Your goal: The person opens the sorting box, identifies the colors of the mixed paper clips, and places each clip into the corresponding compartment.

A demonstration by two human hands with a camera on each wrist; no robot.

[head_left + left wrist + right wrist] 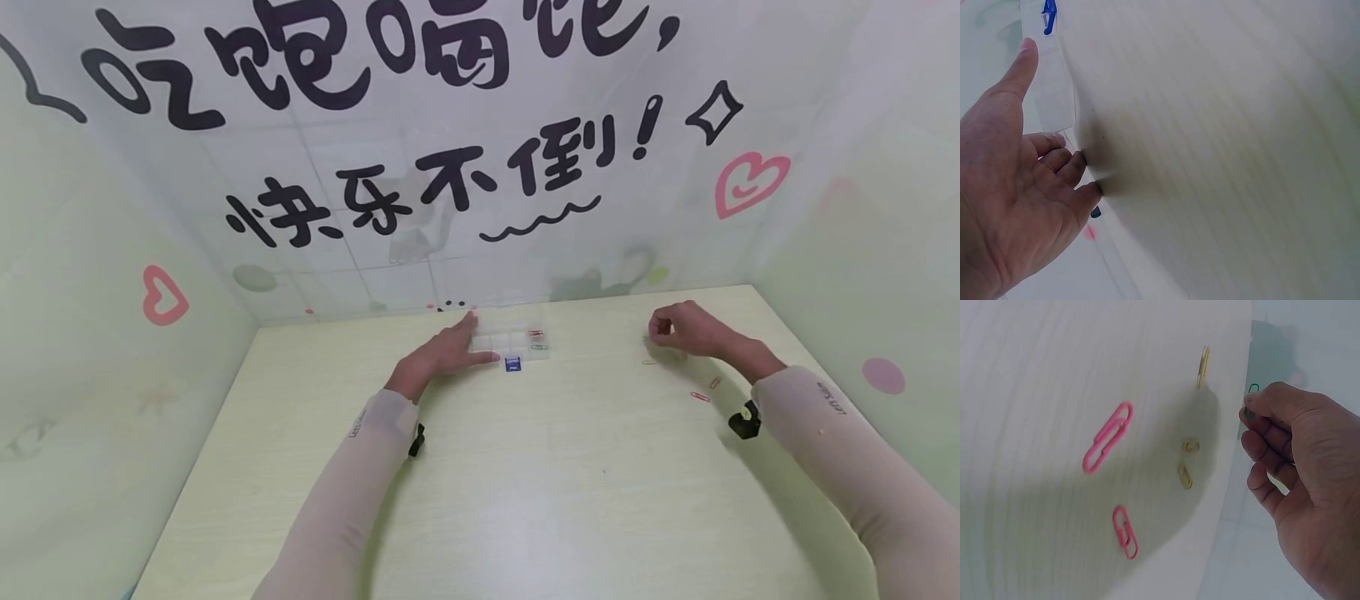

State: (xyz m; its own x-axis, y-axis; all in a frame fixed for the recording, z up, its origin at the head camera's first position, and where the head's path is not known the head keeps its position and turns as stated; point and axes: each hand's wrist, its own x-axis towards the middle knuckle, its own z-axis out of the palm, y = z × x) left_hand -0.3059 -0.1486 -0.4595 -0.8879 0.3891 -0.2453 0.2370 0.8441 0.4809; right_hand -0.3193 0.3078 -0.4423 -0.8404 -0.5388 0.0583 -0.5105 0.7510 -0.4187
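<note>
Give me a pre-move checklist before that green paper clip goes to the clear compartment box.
1. Right hand pinches the green paper clip: ok.
2. Left hand rests against the clear plastic compartment box, fingers straight: ok.
3. Box lid open: cannot tell.
4. Box already holds clips in a right-hand compartment: ok; which colours go where, cannot tell.
5. Table between hand and box has nothing in the way: ok.
6. Loose pink paper clips and gold paper clips remain on the table: not ok.
</note>
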